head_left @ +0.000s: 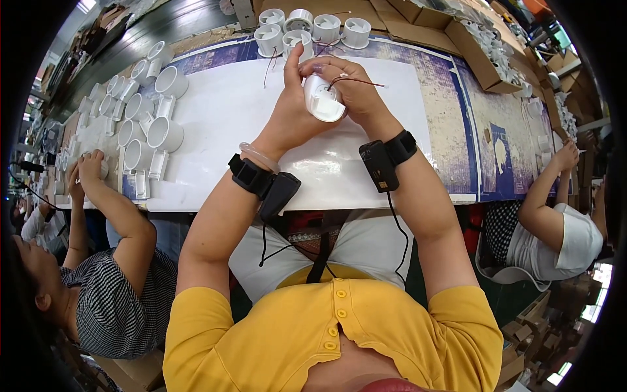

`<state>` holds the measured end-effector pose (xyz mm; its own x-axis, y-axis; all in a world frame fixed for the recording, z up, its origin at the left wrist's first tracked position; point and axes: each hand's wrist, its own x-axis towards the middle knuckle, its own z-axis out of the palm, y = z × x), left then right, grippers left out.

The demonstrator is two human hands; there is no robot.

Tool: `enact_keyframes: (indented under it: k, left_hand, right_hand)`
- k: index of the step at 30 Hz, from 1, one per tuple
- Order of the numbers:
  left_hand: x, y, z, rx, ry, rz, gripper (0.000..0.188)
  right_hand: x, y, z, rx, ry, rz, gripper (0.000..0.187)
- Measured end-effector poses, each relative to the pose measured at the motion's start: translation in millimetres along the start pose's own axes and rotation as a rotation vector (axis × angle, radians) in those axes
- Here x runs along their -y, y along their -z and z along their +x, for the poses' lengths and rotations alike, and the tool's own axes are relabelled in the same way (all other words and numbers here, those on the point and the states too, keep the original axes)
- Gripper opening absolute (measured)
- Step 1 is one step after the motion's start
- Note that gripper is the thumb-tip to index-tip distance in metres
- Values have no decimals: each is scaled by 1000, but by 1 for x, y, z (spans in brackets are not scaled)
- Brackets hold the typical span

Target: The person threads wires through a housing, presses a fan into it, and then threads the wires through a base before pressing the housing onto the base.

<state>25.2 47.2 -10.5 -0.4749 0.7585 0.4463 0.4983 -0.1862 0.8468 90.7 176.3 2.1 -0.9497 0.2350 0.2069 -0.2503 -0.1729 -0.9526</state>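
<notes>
Above the white sheet on the table, I hold a white plastic housing (322,103) between both hands. It has a rounded end, a cut-out side and thin dark red wires (359,80) trailing off to the right. My left hand (292,111) is closed against its left side, with one finger pointing up. My right hand (358,91) wraps over its top and right side, fingers bent. The fingers hide the housing's upper part. Just beyond my hands stand several round white cups (356,32), some with fan-like blades and wires.
Several white cups with side brackets (165,134) stand in rows at the left. An open cardboard box (499,81) of white parts lies at the far right. Co-workers sit on both sides; one's hand (91,164) is at the left cups, another's (565,155) at the right.
</notes>
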Motion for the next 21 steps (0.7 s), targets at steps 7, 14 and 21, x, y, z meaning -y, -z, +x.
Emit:
enact_keyframes:
  k: [7, 14, 21]
  left_hand:
    - [-2, 1, -2, -21, 2, -9, 111]
    - [-2, -1, 0, -34, -20, 22, 114]
    - [-1, -2, 1, -42, -8, 10, 115]
  right_hand:
    - [0, -7, 0, -43, -16, 86, 22]
    - [0, -7, 1, -78, -27, 60, 21]
    - [4, -11, 0, -127, -66, 45, 19]
